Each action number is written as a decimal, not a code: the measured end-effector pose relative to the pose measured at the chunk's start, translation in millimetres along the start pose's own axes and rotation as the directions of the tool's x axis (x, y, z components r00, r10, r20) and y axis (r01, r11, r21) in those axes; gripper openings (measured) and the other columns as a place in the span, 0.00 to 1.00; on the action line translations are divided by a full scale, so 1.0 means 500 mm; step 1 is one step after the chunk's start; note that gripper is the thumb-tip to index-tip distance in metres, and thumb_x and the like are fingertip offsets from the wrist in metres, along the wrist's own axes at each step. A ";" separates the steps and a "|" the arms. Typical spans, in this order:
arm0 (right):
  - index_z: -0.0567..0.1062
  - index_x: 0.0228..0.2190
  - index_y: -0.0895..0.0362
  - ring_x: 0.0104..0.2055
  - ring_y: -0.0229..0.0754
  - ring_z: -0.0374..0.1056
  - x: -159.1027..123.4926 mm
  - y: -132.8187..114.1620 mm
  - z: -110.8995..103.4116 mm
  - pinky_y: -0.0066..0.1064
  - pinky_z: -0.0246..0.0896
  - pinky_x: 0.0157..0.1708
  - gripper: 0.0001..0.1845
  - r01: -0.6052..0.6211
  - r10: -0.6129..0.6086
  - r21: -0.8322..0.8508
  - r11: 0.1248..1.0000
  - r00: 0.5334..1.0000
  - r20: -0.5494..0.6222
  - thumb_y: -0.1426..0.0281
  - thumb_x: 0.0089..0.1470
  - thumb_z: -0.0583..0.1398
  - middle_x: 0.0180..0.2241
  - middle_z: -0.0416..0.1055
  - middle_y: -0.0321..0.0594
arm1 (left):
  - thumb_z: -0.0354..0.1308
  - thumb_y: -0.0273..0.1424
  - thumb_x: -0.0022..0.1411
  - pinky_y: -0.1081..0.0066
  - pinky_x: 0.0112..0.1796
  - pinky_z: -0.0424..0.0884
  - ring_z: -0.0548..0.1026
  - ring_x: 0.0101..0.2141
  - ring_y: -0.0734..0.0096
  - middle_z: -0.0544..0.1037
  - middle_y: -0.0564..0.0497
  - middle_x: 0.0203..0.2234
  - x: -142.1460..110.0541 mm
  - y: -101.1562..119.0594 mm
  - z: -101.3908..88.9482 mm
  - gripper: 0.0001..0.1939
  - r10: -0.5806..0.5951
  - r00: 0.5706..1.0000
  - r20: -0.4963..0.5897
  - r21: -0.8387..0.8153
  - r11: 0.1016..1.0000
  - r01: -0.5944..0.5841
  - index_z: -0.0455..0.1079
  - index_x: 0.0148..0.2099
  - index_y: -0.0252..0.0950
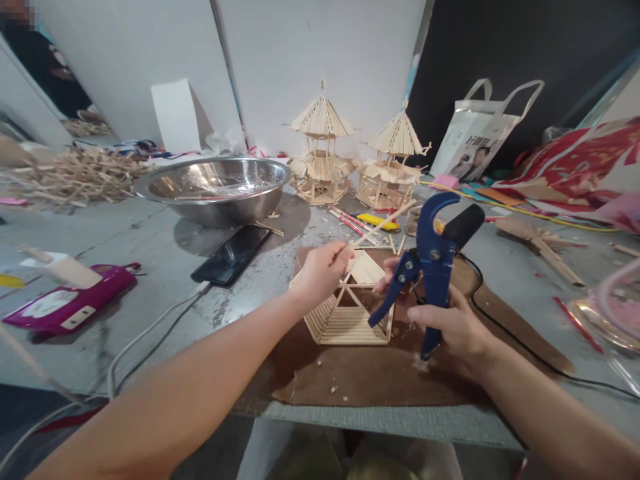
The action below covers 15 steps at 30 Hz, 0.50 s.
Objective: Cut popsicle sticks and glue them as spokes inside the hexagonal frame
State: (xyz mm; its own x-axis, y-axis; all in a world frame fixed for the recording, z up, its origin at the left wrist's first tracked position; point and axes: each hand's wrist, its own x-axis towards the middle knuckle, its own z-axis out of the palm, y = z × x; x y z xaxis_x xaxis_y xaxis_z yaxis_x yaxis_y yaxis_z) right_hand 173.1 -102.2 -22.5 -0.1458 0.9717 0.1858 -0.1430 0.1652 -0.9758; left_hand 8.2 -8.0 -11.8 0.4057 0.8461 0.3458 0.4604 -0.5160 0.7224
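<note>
My left hand (325,270) is closed around one end of a thin wooden stick (383,224), which slants up to the right. In my right hand (463,327) is a blue pipe cutter (434,267), held upright with its curved jaw at the top and its handles apart. Below and between the hands, a six-sided panel of wooden sticks (353,332) lies on a brown mat (380,387). Its spokes meet at the middle; some sections are filled with sticks, others show the mat. My left hand covers part of its upper left. Behind the cutter is a black rounded piece (465,227).
Two wooden stick pavilions (323,167) stand at the back, beside a steel bowl (215,207). A phone (233,255) with a cable and a purple power strip (105,293) lie left. A yellow utility knife (379,221), stick pile (80,177) and white bag (473,137) are farther back.
</note>
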 end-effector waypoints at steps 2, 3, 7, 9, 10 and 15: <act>0.65 0.38 0.52 0.34 0.40 0.65 0.005 0.000 -0.010 0.36 0.59 0.37 0.19 0.055 -0.073 -0.137 0.989 0.989 -0.130 0.74 0.39 0.55 0.34 0.68 0.35 | 0.42 0.34 0.56 0.78 0.21 0.54 0.58 0.18 0.81 0.61 0.58 0.14 0.008 -0.006 -0.014 0.14 -0.023 0.999 -0.048 -0.037 0.999 0.021 0.62 0.25 0.33; 0.64 0.38 0.53 0.33 0.40 0.65 0.008 0.001 -0.018 0.36 0.59 0.36 0.19 0.069 -0.118 -0.240 0.968 0.973 -0.196 0.74 0.39 0.54 0.32 0.68 0.36 | 0.42 0.35 0.56 0.78 0.21 0.54 0.58 0.18 0.82 0.61 0.58 0.14 0.010 -0.008 -0.018 0.15 -0.022 0.998 -0.060 -0.059 0.998 0.019 0.62 0.24 0.33; 0.65 0.36 0.56 0.35 0.42 0.63 0.027 0.013 -0.062 0.38 0.57 0.38 0.18 0.056 -0.420 -0.764 0.643 0.859 -0.291 0.74 0.37 0.54 0.33 0.66 0.40 | 0.42 0.36 0.57 0.79 0.21 0.54 0.56 0.17 0.82 0.60 0.58 0.14 0.008 -0.008 -0.017 0.14 0.008 0.999 -0.031 -0.163 0.986 -0.012 0.62 0.26 0.33; 0.62 0.41 0.57 0.37 0.45 0.62 0.036 0.021 -0.080 0.38 0.56 0.38 0.25 -0.010 -0.462 -0.908 0.419 0.858 -0.223 0.74 0.35 0.54 0.36 0.65 0.43 | 0.42 0.37 0.57 0.79 0.21 0.54 0.56 0.17 0.83 0.61 0.58 0.15 0.004 -0.005 -0.012 0.14 0.021 1.000 -0.006 -0.197 0.980 -0.022 0.62 0.27 0.33; 0.61 0.43 0.58 0.38 0.45 0.62 0.039 0.025 -0.086 0.37 0.56 0.37 0.28 -0.041 -0.444 -0.939 0.341 0.874 -0.199 0.74 0.34 0.54 0.37 0.64 0.44 | 0.42 0.37 0.57 0.79 0.21 0.55 0.56 0.17 0.83 0.61 0.57 0.15 0.003 -0.004 -0.011 0.14 0.026 1.000 0.003 -0.203 0.979 -0.025 0.62 0.27 0.33; 0.57 0.46 0.59 0.40 0.48 0.60 0.046 0.041 -0.088 0.38 0.55 0.39 0.31 -0.091 -0.322 -0.982 0.165 0.936 -0.141 0.75 0.34 0.52 0.40 0.62 0.47 | 0.40 0.38 0.57 0.79 0.21 0.55 0.57 0.18 0.83 0.61 0.57 0.15 -0.004 0.002 -0.012 0.16 0.067 0.996 0.064 -0.190 0.980 -0.054 0.62 0.27 0.33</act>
State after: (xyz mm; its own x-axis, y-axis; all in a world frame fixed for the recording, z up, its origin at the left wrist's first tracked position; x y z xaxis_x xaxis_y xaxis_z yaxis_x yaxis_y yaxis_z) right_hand 209.9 -69.3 -43.2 0.0474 0.8806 0.4716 0.9510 0.1046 -0.2909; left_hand 3.2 -9.1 -8.4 0.4851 0.7994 0.3544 0.2792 -0.5256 0.8036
